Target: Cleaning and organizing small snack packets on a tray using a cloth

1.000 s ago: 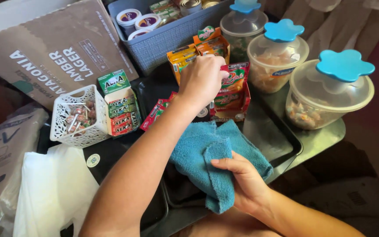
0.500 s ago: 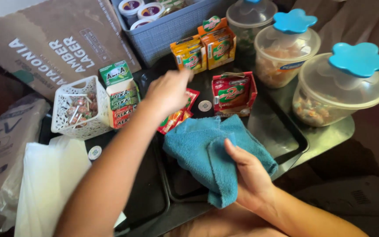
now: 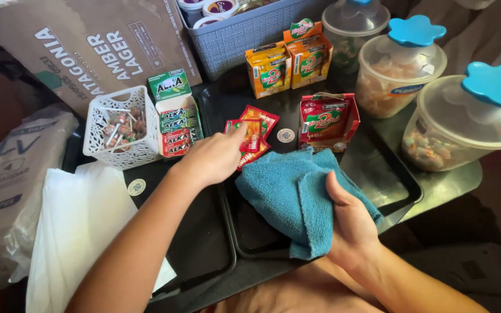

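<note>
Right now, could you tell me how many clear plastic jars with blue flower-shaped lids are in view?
3: the nearest jar far right, the middle jar behind it, the third jar at the top edge, partly cropped.

White lattice basket [image 3: 117, 128] of lollipops sits beside lidded jars [image 3: 398, 69].

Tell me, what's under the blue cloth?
The blue cloth, held by the right hand, lies on a black tray. Only bare tray shows around it; whatever sits beneath the folds is covered.
</note>
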